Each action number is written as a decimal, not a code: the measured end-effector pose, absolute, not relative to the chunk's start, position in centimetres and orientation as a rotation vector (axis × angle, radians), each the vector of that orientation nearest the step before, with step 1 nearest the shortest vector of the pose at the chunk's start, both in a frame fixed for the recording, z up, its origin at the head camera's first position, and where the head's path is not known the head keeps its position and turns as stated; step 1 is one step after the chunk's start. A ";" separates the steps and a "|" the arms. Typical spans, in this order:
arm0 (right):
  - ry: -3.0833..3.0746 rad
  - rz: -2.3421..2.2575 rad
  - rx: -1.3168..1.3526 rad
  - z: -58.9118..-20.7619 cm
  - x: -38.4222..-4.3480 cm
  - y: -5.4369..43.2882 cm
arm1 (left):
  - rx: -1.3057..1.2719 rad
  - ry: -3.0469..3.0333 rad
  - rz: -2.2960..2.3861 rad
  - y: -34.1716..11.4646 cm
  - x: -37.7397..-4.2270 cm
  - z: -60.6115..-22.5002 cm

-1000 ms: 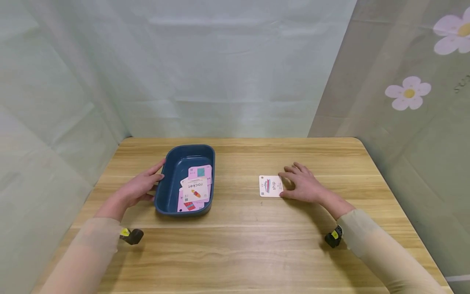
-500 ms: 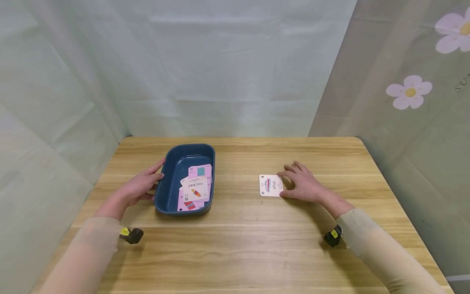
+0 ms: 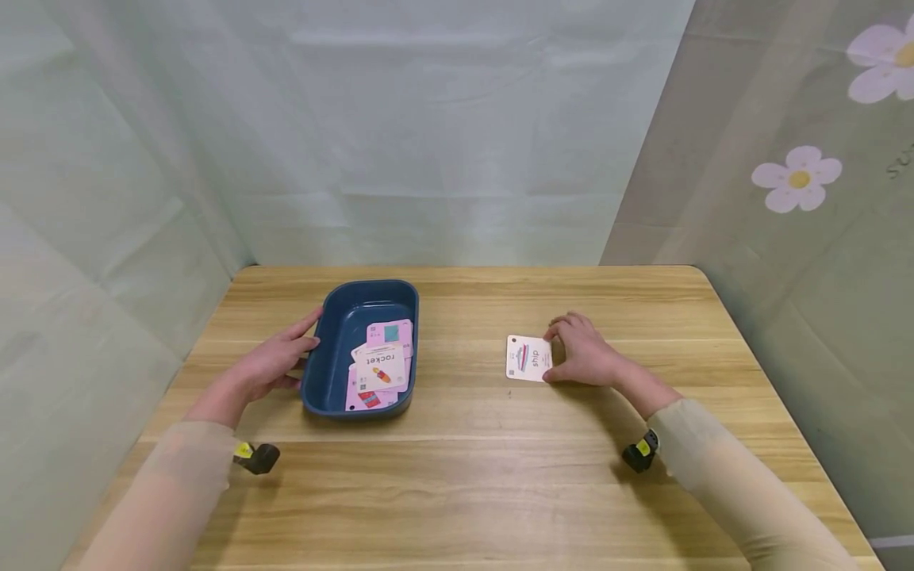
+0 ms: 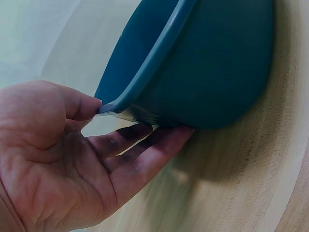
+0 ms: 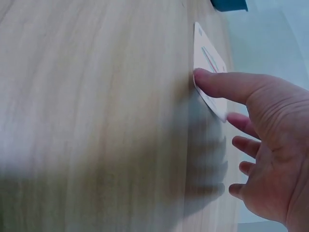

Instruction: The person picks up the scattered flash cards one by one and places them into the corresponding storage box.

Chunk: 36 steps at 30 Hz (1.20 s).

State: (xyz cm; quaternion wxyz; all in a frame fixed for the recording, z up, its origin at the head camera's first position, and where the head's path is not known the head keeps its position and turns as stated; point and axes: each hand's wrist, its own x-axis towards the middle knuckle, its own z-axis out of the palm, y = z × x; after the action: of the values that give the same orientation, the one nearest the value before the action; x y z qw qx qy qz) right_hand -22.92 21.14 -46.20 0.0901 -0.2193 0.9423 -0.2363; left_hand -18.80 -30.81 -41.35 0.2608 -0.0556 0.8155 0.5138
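In the head view a dark blue plastic bin (image 3: 334, 373) stands on the left part of the table, with several picture cards inside. A white "rocket" card (image 3: 382, 368) lies on top of pink ones. My left hand (image 3: 273, 366) holds the bin's left side; in the left wrist view its thumb is at the rim (image 4: 149, 67) and its fingers touch the outer wall. Right of centre, my right hand (image 3: 587, 357) pinches a white "ship" card (image 3: 527, 359) by two corners, between thumb and index finger. The right wrist view shows the card (image 5: 205, 55) tilted at the table surface.
The wooden table (image 3: 457, 484) has a straight back edge against a pale hanging cloth (image 3: 443, 143). More cloth with printed flowers (image 3: 798, 178) hangs at the right. A small black wrist camera (image 3: 259, 457) sits below each hand.
My right hand's fingers have curled in on the ship card, which has shifted slightly up and to the right. The left hand and the bin have stayed in place.
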 end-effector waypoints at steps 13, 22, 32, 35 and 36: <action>2.868 -0.796 -0.477 -46.3 -22.6 20.6 | -0.159 2.215 1.395 -30.8 -18.7 -41.3; 2.811 -0.968 -0.365 -46.1 -22.3 20.1 | -0.164 2.220 1.386 -30.9 -18.9 -41.6; 2.775 -1.144 -0.371 -45.7 -22.3 19.9 | -0.164 2.223 1.379 -31.0 -19.0 -41.7; 2.764 -1.178 -0.387 -45.5 -22.3 19.9 | -0.161 2.220 1.381 -31.0 -19.0 -41.7; 2.761 -1.186 -0.399 -45.5 -22.3 19.9 | -0.159 2.220 1.382 -30.9 -19.0 -41.7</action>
State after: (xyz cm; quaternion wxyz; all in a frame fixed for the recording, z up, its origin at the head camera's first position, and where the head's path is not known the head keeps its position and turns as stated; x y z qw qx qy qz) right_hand -22.29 19.86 -45.48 0.0550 -0.1315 0.9095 -0.3905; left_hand -18.96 -30.95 -41.68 0.2578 -0.0587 0.8189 0.5095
